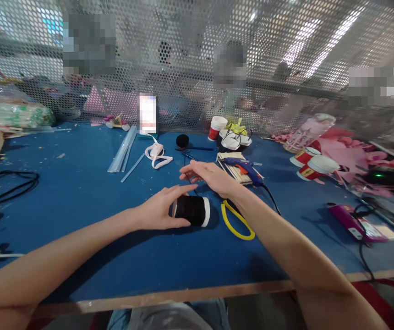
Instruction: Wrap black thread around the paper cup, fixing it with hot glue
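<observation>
A spool of black thread [190, 210] with a white end lies on its side on the blue table. My left hand [164, 206] is curved round its left end, index finger along the top and thumb at the near side. Just beyond the spool, my right hand [210, 176] hangs with its fingers closed together, pointing left. A thin black strand passes at its fingertips and runs down toward the spool. Beneath the right forearm lie the yellow handles [237, 224] of what look like scissors; the blades are hidden.
Near the right wrist are a blue glue gun [243, 167] and a bundle of thin sticks [227, 160]. A white ribbon [157, 153], clear glue sticks [123, 150], a black ball [182, 140] and a phone [148, 113] lie beyond. Paper cups [317, 167] lie right. A perforated screen [183, 55] closes the back.
</observation>
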### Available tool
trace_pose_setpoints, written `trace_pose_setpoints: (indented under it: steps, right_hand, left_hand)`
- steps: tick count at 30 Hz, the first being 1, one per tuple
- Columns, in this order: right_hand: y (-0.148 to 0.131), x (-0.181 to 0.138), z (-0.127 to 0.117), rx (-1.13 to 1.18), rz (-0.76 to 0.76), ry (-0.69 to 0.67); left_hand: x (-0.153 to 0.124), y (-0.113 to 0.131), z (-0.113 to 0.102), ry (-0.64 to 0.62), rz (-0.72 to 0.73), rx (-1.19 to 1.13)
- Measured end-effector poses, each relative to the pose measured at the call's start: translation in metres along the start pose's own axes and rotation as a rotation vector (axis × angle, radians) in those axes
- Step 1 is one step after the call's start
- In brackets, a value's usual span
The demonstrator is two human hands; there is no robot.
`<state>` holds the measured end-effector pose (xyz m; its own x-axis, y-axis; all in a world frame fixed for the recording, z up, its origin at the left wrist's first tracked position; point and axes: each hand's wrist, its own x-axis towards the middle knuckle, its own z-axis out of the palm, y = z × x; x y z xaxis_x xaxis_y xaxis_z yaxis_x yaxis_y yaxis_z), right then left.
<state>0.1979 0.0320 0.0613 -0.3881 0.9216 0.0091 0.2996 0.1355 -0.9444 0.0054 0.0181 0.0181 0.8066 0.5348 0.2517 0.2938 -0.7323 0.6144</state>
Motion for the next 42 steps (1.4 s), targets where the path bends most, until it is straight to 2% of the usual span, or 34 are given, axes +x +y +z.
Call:
trace_pose_setpoints:
  steps: [4, 6, 8, 11, 13, 14, 15, 17, 20, 24, 29, 31, 33, 34, 36, 38, 42]
  right_hand:
    - [0.006, 0.009, 0.005, -0.13, 0.02, -0.056]
    - [0.008, 0.008, 0.0, -0.237, 0.015, -0.012]
    - [0.007, 0.0, -0.014, -0.362, 0.009, 0.106]
    - [0.004, -0.021, -0.049, -0.561, 0.023, 0.342]
    - [0.006, -0.038, -0.075, -0.768, 0.106, 0.607]
    - [0.011, -0.046, -0.088, -0.879, 0.16, 0.695]
    - [0.017, -0.053, -0.099, -0.981, 0.234, 0.713]
    - [0.033, -0.062, -0.115, -1.129, 0.361, 0.642]
    - [0.057, -0.065, -0.124, -1.192, 0.416, 0.534]
    - [0.073, -0.06, -0.119, -1.162, 0.398, 0.576]
    - [0.072, -0.062, -0.113, -1.062, 0.426, 0.709]
    - [0.064, -0.067, -0.109, -0.921, 0.389, 0.825]
    - [0.051, -0.072, -0.103, -0.622, 0.274, 0.903]
    - [0.044, -0.075, -0.099, -0.444, 0.21, 0.886]
    - [0.029, -0.079, -0.09, -0.17, 0.19, 0.7]
    - [0.018, -0.08, -0.079, -0.067, 0.247, 0.551]
    - [0.008, -0.076, -0.055, 0.0, 0.3, 0.37]
  left_hand:
    - [0.0, 0.001, 0.0, -0.024, -0.02, 0.017]
    - [0.001, 0.001, -0.002, -0.017, -0.034, -0.001]
    - [0.001, 0.003, -0.004, -0.003, -0.044, -0.032]
    - [0.002, 0.003, -0.005, 0.03, -0.063, -0.07]
    - [0.003, 0.001, -0.005, 0.05, -0.079, -0.075]
    - [0.003, 0.0, -0.005, 0.059, -0.085, -0.071]
    - [0.003, -0.001, -0.004, 0.065, -0.089, -0.066]
    - [0.003, -0.004, -0.002, 0.073, -0.092, -0.05]
    - [0.003, -0.006, -0.001, 0.061, -0.101, -0.023]
    - [0.002, -0.006, 0.0, 0.046, -0.113, 0.015]
    - [0.001, -0.007, -0.001, 0.045, -0.118, 0.041]
    - [0.001, -0.009, -0.002, 0.053, -0.115, 0.044]
    - [0.002, -0.011, -0.002, 0.064, -0.102, 0.05]
    - [0.002, -0.012, -0.003, 0.072, -0.093, 0.055]
    - [0.003, -0.013, -0.003, 0.088, -0.084, 0.068]
    - [0.003, -0.015, -0.004, 0.093, -0.084, 0.072]
    - [0.004, -0.016, -0.005, 0.092, -0.084, 0.053]
